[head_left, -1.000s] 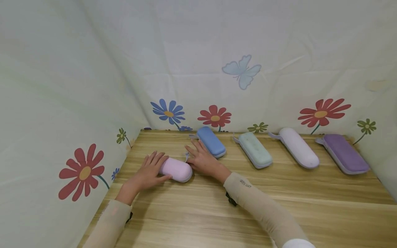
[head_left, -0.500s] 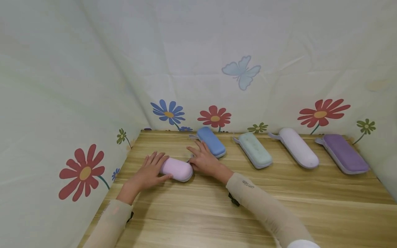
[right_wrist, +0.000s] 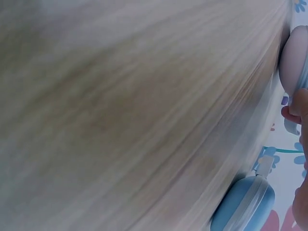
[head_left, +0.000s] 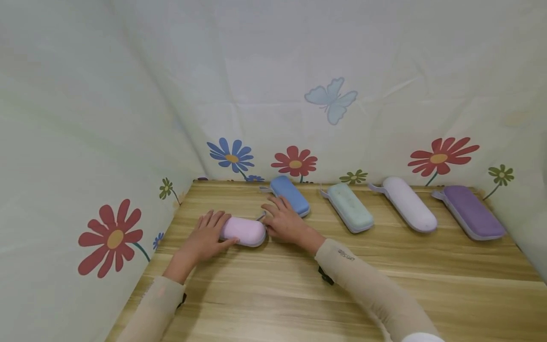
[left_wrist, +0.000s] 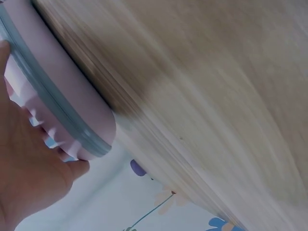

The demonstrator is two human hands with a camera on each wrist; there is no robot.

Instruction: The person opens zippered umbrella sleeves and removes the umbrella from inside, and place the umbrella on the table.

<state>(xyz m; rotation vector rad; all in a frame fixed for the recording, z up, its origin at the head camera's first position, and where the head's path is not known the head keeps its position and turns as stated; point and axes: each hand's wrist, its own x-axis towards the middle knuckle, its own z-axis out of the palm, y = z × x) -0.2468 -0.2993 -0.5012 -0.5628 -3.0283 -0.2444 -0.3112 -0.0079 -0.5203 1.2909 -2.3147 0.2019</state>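
Right hand [head_left: 288, 225] has edged rightward, fingers [head_left: 271, 209] pinching at the pink case [head_left: 247, 231] left hand [head_left: 205, 241] grips (sleeve [head_left: 369, 278] print: "Let's Slim").

case [head_left: 246, 231] on tabletop [head_left: 256, 294], left hand [head_left: 207, 237] at its left end, right hand [head_left: 287, 223] at its right, four more cases [head_left: 350, 207] rightward, sheet [head_left: 256, 71] behind all
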